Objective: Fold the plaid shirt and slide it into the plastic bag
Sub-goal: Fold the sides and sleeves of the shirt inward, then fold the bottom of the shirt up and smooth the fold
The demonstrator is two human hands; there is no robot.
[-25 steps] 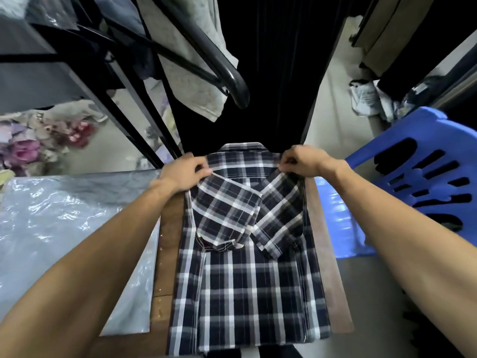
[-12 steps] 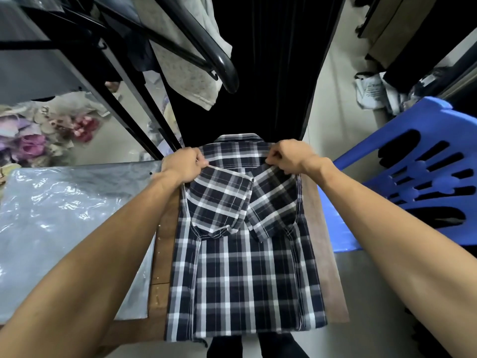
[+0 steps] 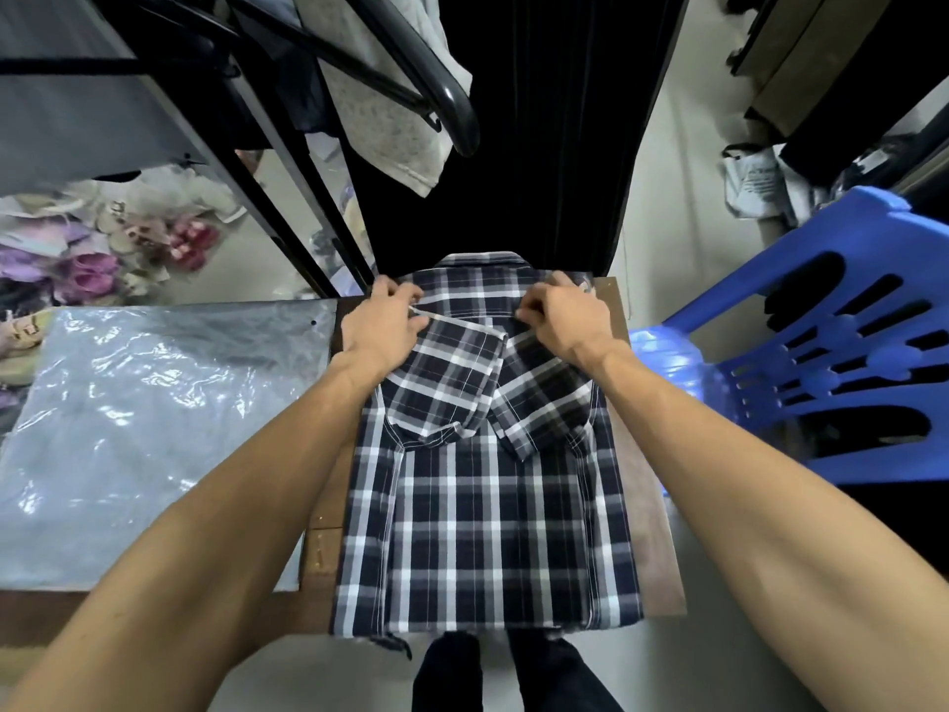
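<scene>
The dark blue and white plaid shirt lies back-up on a brown wooden board, collar at the far end, both short sleeves folded in over the middle. My left hand pinches the shirt at its left shoulder, where the left sleeve folds over. At the right shoulder my right hand pinches the fabric with curled fingers. The clear plastic bag lies flat on the table to the left of the shirt.
A blue plastic chair stands close on the right. A black metal rack with hanging clothes rises at the back left, and a black curtain hangs behind the board. Shoes lie on the floor at far left.
Both hands have stayed at the shirt's shoulders and shifted slightly toward the collar end. The sleeves remain folded in.
</scene>
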